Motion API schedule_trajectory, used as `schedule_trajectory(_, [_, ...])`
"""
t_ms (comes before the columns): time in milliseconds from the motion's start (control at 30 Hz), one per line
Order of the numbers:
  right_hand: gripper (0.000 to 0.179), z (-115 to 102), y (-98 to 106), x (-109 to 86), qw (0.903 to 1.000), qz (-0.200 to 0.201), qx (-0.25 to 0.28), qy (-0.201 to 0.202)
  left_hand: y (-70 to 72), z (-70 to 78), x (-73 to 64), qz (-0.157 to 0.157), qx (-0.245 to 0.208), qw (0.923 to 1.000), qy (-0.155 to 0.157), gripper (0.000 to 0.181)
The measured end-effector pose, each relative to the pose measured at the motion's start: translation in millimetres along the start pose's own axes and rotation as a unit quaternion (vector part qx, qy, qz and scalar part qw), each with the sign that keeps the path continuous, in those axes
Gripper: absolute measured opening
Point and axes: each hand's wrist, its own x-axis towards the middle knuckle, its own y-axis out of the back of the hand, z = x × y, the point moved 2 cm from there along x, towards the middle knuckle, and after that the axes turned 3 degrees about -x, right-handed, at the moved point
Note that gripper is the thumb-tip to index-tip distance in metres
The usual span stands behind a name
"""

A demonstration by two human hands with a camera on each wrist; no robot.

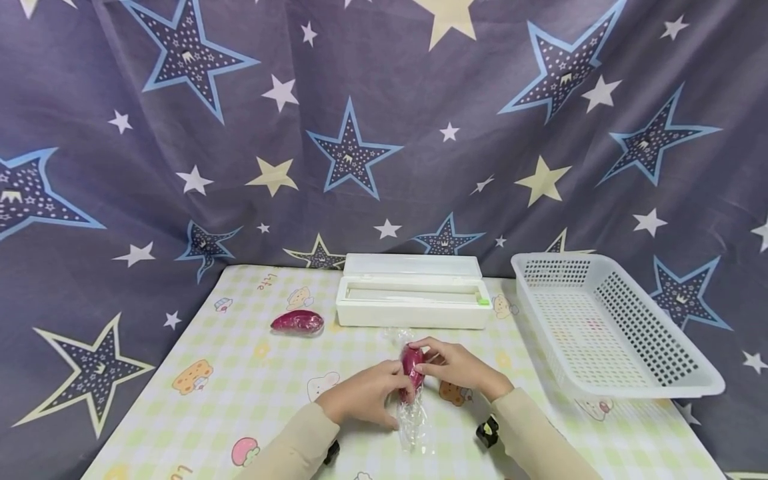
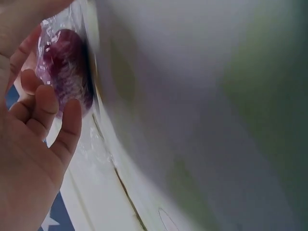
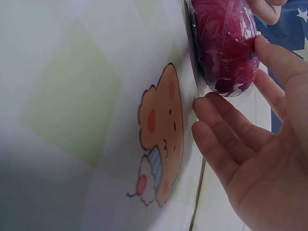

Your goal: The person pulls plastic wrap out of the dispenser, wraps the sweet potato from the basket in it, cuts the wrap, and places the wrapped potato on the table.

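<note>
A purple-red vegetable (image 1: 412, 363), shaped like a sweet potato, lies lengthwise on the table in clear plastic film (image 1: 415, 427). Loose film spreads out beyond both its ends. My left hand (image 1: 369, 393) holds the near part from the left, its fingers curled over the film. From the right, my right hand (image 1: 459, 365) holds the far part between thumb and fingers. The right wrist view shows the wrapped vegetable's rounded end (image 3: 224, 57) close up, with the thumb at its side. A second such vegetable (image 1: 298, 323), shiny as if wrapped, lies to the left.
Behind the hands stands a white film dispenser box (image 1: 414, 315) with its lid (image 1: 413, 265) raised. A white perforated basket (image 1: 648, 388) sits at the right side. The checked tablecloth (image 1: 258, 393) has printed cartoon figures; a starry curtain (image 1: 408, 187) hangs behind.
</note>
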Motion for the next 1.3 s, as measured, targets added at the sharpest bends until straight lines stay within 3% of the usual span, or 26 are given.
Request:
schedule_trajectory(133, [0.044, -0.7, 0.0, -0.3, 1.0, -0.002, 0.001, 0.0, -1.3, 8.6, 1.2, 0.002, 0.039, 0.999, -0.023, 0.05])
schedule_trajectory(267, [0.044, -0.5, -0.2, -0.4, 1.0, -0.004, 0.001, -0.006, -0.4, 16.0, 2.9, 0.004, 0.043, 0.9985, -0.034, 0.039])
schedule_trajectory(400, [0.044, 0.5, -0.7, -1.1, 1.0, -0.004, 0.001, -0.005, 1.3, 17.0, 4.4, 0.02, 0.004, 0.9994, -0.029, 0.018])
schedule_trajectory(567, [0.044, 0.9, -1.1, -1.5, 1.0, -0.006, 0.002, -0.006, 3.0, 10.0, 5.4, 0.051, -0.048, 0.9975, -0.003, 0.006])
schedule_trajectory(833, [0.044, 4.7, -0.1, 0.1, 0.9999, -0.006, 0.002, -0.01, 2.9, -2.0, 6.6, 0.103, -0.058, 0.9922, 0.04, 0.012])
schedule_trajectory(1133, [0.041, 2.9, 2.0, 0.3, 0.9999, -0.004, 0.011, -0.009, 4.1, -12.8, 13.7, 0.104, -0.062, 0.9906, 0.064, 0.016])
schedule_trajectory(1300, [0.041, 0.7, 3.5, -1.2, 0.9997, -0.013, 0.017, -0.009, 6.1, -18.4, 18.4, 0.101, -0.089, 0.9896, 0.05, 0.023])
